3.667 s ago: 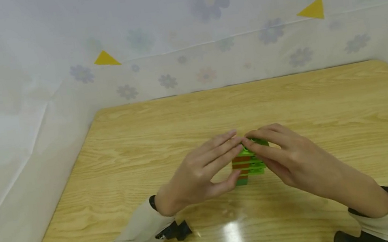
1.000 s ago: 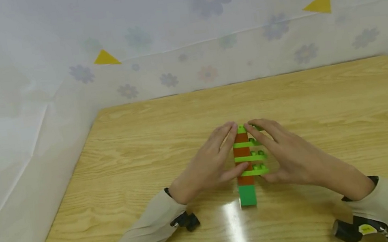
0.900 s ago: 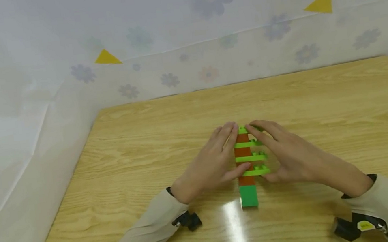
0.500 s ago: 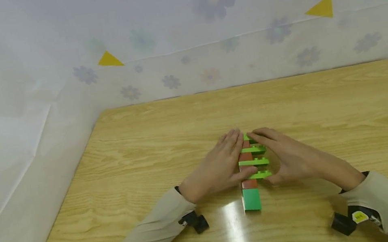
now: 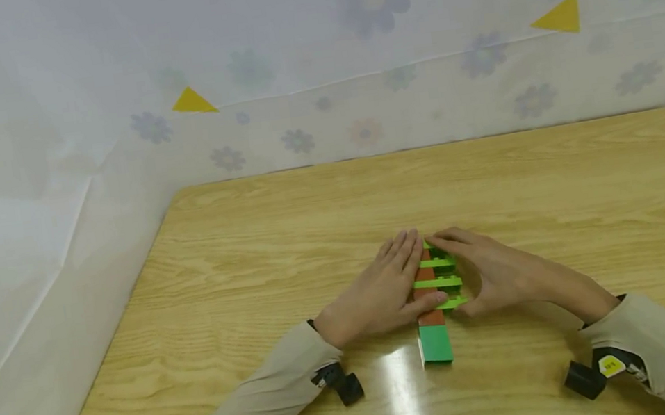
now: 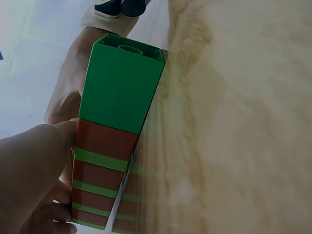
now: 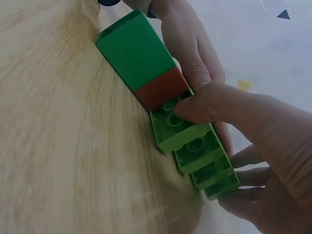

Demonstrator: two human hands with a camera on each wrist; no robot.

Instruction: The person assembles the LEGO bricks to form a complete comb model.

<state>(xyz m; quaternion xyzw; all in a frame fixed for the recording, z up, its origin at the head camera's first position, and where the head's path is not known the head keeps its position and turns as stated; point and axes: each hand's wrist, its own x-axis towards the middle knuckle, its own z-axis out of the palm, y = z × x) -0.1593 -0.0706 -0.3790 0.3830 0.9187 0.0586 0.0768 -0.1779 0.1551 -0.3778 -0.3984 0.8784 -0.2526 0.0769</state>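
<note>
A stack of toy building bricks (image 5: 431,316) lies along the table, its dark green brick (image 5: 436,344) at the near end. Red-brown bricks (image 7: 163,89) alternate with thin light green plates (image 5: 438,283) that stick out to the right. My left hand (image 5: 376,300) holds the stack's left side, thumb across the front and fingers towards the far end. On the right, my right hand (image 5: 499,273) grips the plates; its thumb (image 7: 195,107) presses the underside of the plate closest to the dark green brick. In the left wrist view, the dark green brick (image 6: 117,85) shows a hollow end.
The wood-grain table (image 5: 273,236) runs back to a white flowered cloth (image 5: 322,125) with yellow triangles (image 5: 560,16). A black wrist camera (image 5: 346,386) sits under the left sleeve, another camera (image 5: 585,379) under the right sleeve.
The stack, first seen foreshortened between the hands, has tipped so its dark green end points towards me. Over the last second it and both hands have shifted slightly down and right in view.
</note>
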